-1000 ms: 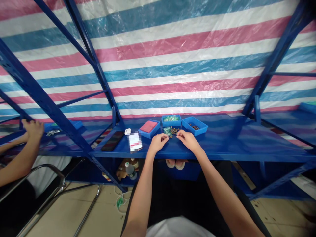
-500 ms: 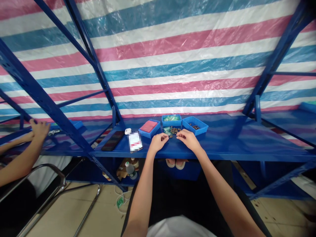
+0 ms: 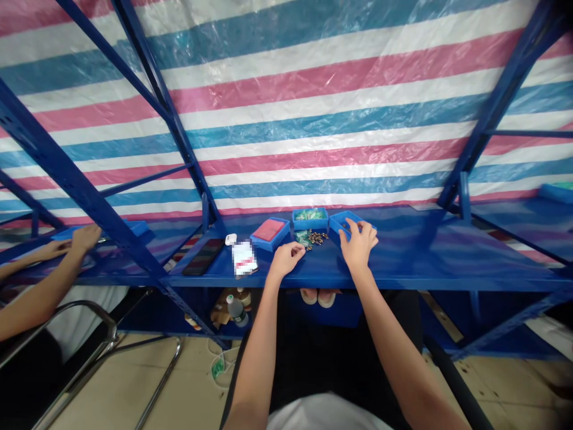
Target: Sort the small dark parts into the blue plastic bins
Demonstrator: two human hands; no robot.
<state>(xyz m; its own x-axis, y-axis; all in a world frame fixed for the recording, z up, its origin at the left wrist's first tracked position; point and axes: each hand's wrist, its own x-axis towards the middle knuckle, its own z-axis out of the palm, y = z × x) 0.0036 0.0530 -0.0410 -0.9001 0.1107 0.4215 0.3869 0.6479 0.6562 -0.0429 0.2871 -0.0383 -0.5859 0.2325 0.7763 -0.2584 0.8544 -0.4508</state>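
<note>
Right hand [image 3: 358, 246] spread open over the near edge of a small blue plastic tray [image 3: 347, 223], fingertips reaching into it, nothing visibly gripped. Left hand [image 3: 286, 259] loosely curled on the blue metal shelf [image 3: 416, 263], fingers pinched together; contents too small to tell. Between the hands, just beyond the fingertips, a loose pile of small dark and green parts [image 3: 312, 237]. Behind it, a blue tray of green pieces [image 3: 310, 217]; to the left, a blue tray with a red pad [image 3: 270, 232], a white packet [image 3: 244, 260], a black phone [image 3: 204, 256]. Far left, another person's hand [image 3: 85, 237].
</note>
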